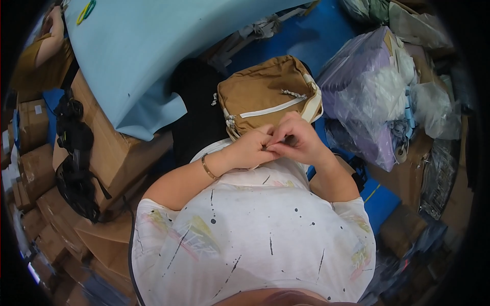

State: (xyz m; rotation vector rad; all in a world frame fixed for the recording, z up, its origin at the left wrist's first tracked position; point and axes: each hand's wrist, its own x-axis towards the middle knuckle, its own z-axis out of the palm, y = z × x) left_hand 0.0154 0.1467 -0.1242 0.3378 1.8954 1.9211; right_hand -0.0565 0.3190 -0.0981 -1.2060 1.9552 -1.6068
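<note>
A tan canvas bag (260, 92) with a white zipper (273, 108) lies on my lap, its patterned cord pulls (293, 94) hanging from the zips. Just in front of its near right edge, my left hand (249, 149) and my right hand (301, 138) meet with fingers pinched together. Something small and dark seems to sit between the fingertips, too hidden to name. A pale webbing strap (312, 107) runs along the bag's right side, close to my right hand.
At the upper left, a light blue sheet (138, 56) covers a table, with green and yellow bands (86, 12) on it. Black straps (74, 148) lie on a cardboard box (107, 148). Plastic-wrapped purple bundles (357, 86) stand to the right. Another person's arm (49, 46) shows far left.
</note>
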